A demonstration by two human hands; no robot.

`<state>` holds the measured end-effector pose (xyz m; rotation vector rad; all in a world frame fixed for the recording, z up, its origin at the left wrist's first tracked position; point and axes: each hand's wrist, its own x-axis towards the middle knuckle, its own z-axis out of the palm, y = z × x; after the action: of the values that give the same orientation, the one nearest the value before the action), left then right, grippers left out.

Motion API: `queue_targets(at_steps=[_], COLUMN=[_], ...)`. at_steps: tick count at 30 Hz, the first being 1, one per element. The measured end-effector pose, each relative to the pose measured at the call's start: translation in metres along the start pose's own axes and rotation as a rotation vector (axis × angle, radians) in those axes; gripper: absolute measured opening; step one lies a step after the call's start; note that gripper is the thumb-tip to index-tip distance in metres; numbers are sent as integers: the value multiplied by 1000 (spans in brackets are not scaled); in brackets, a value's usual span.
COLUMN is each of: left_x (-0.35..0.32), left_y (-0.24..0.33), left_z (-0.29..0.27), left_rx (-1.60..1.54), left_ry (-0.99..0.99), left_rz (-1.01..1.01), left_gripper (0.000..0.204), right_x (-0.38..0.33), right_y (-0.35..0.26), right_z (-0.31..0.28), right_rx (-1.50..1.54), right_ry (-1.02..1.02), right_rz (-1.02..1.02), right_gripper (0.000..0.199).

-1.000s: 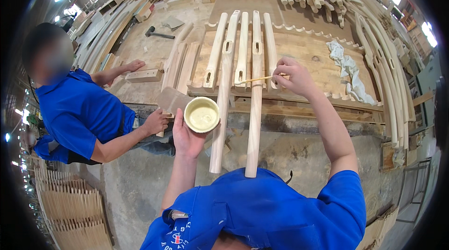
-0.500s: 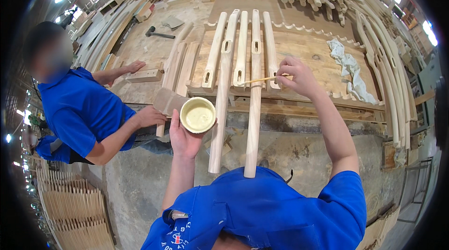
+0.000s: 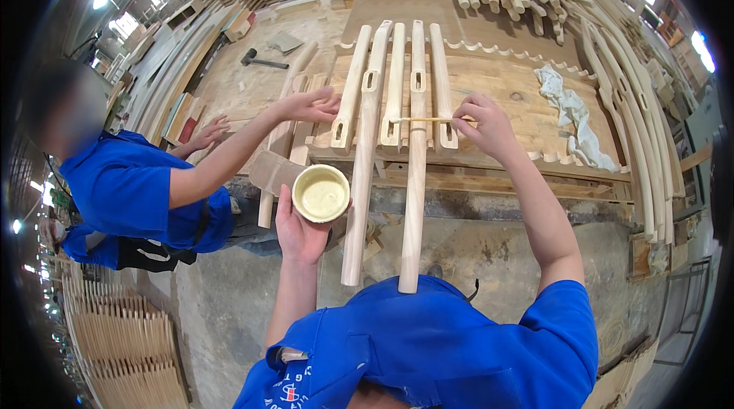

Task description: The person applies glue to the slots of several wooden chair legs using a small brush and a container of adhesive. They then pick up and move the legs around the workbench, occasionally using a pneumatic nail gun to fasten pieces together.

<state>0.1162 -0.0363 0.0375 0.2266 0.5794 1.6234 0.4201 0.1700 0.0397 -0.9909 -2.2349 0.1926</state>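
L hand [image 3: 300,229] raised palm-up, fingers cupped round a small bowl [image 3: 321,193] w/ pale yellowish glue, held just off the table [image 3: 527,95] front edge. R hand [image 3: 483,124] stretched fwd, arm nearly straight, fingers pinched narrow on a thin stick [image 3: 428,119], which lies crosswise over the slotted wood pieces [image 3: 417,141]; tip reaches the piece left of it. Stick tip too small to read, can't tell if it's wet. Long pieces overhang the table front, lower ends hidden behind the blue shirt [image 3: 436,348]. Co-worker at left reaches a hand [image 3: 310,105] to the leftmost piece; other hand [image 3: 205,134] flat on the table. White rag [image 3: 569,115] right of pieces, hammer [image 3: 264,61] far left.
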Motion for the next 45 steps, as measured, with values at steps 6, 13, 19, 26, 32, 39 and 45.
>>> queue_targets(at_steps=[6,13,19,26,32,39,45], left_x=[-2,-1,-3,-2,-6,-9,-11], left_y=[-1,-2,-2,-1,-1,-2,-5], left_z=[4,1,5,-7,-4,-2,2], left_rx=[-19,-16,-53,2,-11,11,-6], left_ry=[-3,-8,1,30,29,34,16], left_rz=[-11,6,-18,4,5,10,6], left_gripper=[55,53,53,54,54,54,53], right_x=[-12,-8,-6,-4,-10,-16,-13], right_y=[-1,-5,-15,-15,-16,-20,-30], right_z=[-2,-2,5,11,7,5,17], right_rx=[1,32,-10,-51,-25,-114,-135], right_ry=[-16,95,42,105,103,134,168], right_rz=[-24,-40,-36,-16,56,33,-10], right_gripper=[8,7,6,5,5,5,5])
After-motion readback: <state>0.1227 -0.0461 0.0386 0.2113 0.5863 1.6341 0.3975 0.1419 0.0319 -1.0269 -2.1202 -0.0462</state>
